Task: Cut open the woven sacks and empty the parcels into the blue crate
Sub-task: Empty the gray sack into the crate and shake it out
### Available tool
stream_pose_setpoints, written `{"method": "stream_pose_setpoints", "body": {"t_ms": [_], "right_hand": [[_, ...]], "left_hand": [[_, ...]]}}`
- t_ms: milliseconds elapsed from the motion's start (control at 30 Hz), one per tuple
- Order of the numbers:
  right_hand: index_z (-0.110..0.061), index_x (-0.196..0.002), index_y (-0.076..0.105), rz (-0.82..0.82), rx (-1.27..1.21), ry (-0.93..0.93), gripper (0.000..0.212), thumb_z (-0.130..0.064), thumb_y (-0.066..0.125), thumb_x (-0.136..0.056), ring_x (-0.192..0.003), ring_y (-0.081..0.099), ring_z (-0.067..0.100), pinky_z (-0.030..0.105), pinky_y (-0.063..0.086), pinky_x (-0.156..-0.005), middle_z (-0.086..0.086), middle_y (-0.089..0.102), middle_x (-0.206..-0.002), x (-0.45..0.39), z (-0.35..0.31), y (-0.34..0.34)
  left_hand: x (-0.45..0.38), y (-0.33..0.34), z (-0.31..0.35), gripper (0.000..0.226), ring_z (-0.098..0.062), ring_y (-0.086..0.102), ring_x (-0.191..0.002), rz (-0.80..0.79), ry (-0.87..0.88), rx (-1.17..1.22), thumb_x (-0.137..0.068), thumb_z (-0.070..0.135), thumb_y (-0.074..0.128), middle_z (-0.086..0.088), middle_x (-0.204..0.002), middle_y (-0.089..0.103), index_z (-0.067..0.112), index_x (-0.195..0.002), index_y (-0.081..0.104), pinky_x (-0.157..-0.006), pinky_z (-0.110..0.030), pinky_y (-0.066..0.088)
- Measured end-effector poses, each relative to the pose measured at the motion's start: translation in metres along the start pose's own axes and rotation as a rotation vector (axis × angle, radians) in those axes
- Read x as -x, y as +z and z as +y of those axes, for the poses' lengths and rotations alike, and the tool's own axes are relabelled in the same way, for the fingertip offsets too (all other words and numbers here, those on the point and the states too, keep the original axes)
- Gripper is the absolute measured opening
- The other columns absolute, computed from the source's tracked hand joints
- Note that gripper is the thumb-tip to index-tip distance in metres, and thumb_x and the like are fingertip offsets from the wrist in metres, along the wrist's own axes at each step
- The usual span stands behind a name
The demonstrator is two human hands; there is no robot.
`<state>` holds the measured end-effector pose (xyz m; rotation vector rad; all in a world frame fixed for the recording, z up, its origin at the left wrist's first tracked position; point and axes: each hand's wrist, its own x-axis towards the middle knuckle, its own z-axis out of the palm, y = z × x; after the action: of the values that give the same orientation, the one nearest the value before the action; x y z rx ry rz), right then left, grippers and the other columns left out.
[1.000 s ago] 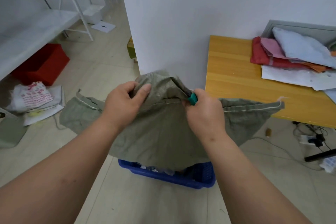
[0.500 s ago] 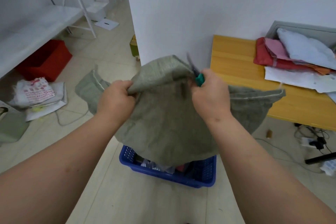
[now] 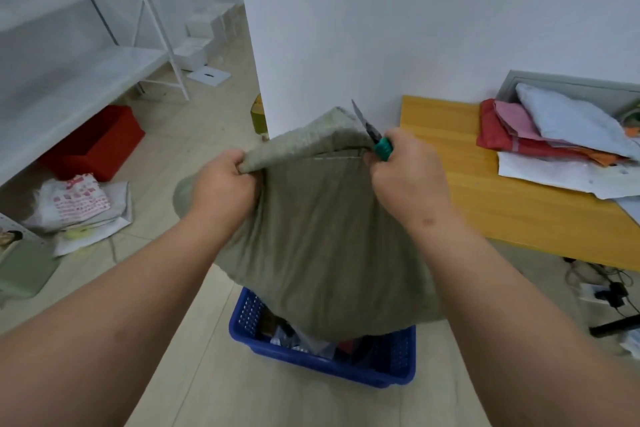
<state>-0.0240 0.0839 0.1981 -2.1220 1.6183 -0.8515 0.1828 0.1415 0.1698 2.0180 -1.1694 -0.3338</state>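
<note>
White wall [image 3: 415, 28], beige tiled floor [image 3: 194, 135], white metal shelving [image 3: 69, 80] left, yellow wooden table [image 3: 502, 204] right

Count, taken relative to the blue crate [image 3: 322, 362], of which I see one. One woven sack [image 3: 322, 218] above it. One pair of scissors [image 3: 372, 133], above the sack's top edge. Parcels [image 3: 301, 340] inside crate: number cannot be told. One red bin [image 3: 93, 146] far left. One wooden tabletop [image 3: 491, 198] right.
</note>
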Motion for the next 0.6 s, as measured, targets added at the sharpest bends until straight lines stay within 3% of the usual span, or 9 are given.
{"method": "stream_pose_setpoints", "body": {"t_ms": [100,167,233,300,367,433,467,533,600], "right_hand": [[-0.016,-0.083,0.05,0.192,-0.091,-0.111,0.014,-0.021,0.06,-0.089,-0.078,0.051,0.029,0.038,0.036,-0.062,0.006,0.056,-0.082,-0.004,-0.011,-0.014],[-0.014,-0.092,0.057,0.117,-0.067,-0.059,0.01,-0.023,0.06,-0.09,-0.086,0.056,0.033,0.038,0.041,-0.068,0.011,0.063,-0.092,-0.001,-0.011,-0.006],[-0.017,-0.094,0.059,-0.158,0.06,0.031,0.01,-0.026,0.058,-0.091,-0.098,0.059,0.036,0.035,0.042,-0.069,0.012,0.066,-0.1,0.001,-0.003,0.005],[-0.021,-0.087,0.053,-0.178,0.086,0.044,0.01,-0.028,0.058,-0.092,-0.094,0.058,0.034,0.032,0.036,-0.065,0.008,0.062,-0.092,-0.004,-0.002,-0.002],[-0.019,-0.085,0.052,-0.035,0.027,0.0,0.014,-0.029,0.059,-0.092,-0.085,0.054,0.03,0.033,0.033,-0.063,0.004,0.055,-0.085,-0.008,-0.009,-0.018],[-0.013,-0.087,0.054,0.127,-0.111,-0.023,0.016,-0.028,0.058,-0.092,-0.079,0.051,0.028,0.036,0.035,-0.063,0.006,0.057,-0.084,-0.007,-0.014,-0.023],[-0.012,-0.089,0.056,0.156,-0.149,-0.015,0.015,-0.027,0.058,-0.092,-0.081,0.053,0.031,0.036,0.036,-0.064,0.009,0.06,-0.086,-0.006,-0.016,-0.021],[-0.013,-0.092,0.058,0.022,-0.049,0.033,0.015,-0.028,0.057,-0.092,-0.093,0.058,0.036,0.035,0.037,-0.067,0.015,0.065,-0.096,-0.001,-0.012,-0.01],[-0.017,-0.085,0.054,-0.035,0.012,0.037,0.015,-0.029,0.057,-0.093,-0.094,0.058,0.037,0.034,0.035,-0.065,0.015,0.066,-0.096,0.0,-0.008,-0.008]], "left_hand": [[-0.01,-0.015,0.006,0.01,-0.028,0.057,-0.076,0.203,0.086,0.137,-0.085,0.005,0.053,-0.008,-0.073,0.059,0.008,-0.082,0.062,-0.063,-0.037,0.04],[0.001,-0.005,0.014,0.014,-0.027,0.059,-0.079,-0.026,0.131,0.018,-0.089,0.007,0.053,-0.007,-0.08,0.064,0.016,-0.086,0.064,-0.066,-0.033,0.043],[0.016,0.008,0.012,0.017,-0.024,0.057,-0.078,-0.296,0.151,-0.223,-0.093,0.011,0.052,-0.004,-0.081,0.064,0.023,-0.086,0.06,-0.062,-0.03,0.04],[0.009,-0.004,0.015,0.02,-0.031,0.057,-0.078,-0.166,0.106,-0.181,-0.092,0.009,0.049,-0.003,-0.072,0.057,0.02,-0.077,0.056,-0.061,-0.033,0.04],[-0.008,-0.018,0.015,0.017,-0.035,0.058,-0.074,0.073,0.059,-0.012,-0.088,0.008,0.048,-0.006,-0.064,0.053,0.012,-0.074,0.057,-0.063,-0.039,0.043],[-0.009,-0.022,0.021,0.014,-0.033,0.057,-0.072,0.13,0.091,0.064,-0.085,0.01,0.048,-0.006,-0.064,0.053,0.011,-0.074,0.057,-0.063,-0.04,0.044],[-0.002,-0.017,0.026,0.012,-0.033,0.059,-0.076,0.056,0.115,0.062,-0.084,0.013,0.048,-0.007,-0.068,0.057,0.014,-0.076,0.057,-0.065,-0.04,0.047],[0.016,0.0,0.029,0.014,-0.034,0.062,-0.084,-0.186,0.157,-0.064,-0.088,0.015,0.049,-0.008,-0.075,0.062,0.021,-0.079,0.057,-0.07,-0.037,0.049],[0.022,0.0,0.03,0.02,-0.034,0.06,-0.081,-0.18,0.163,-0.113,-0.091,0.011,0.05,-0.004,-0.068,0.056,0.017,-0.072,0.053,-0.065,-0.034,0.042]]}}
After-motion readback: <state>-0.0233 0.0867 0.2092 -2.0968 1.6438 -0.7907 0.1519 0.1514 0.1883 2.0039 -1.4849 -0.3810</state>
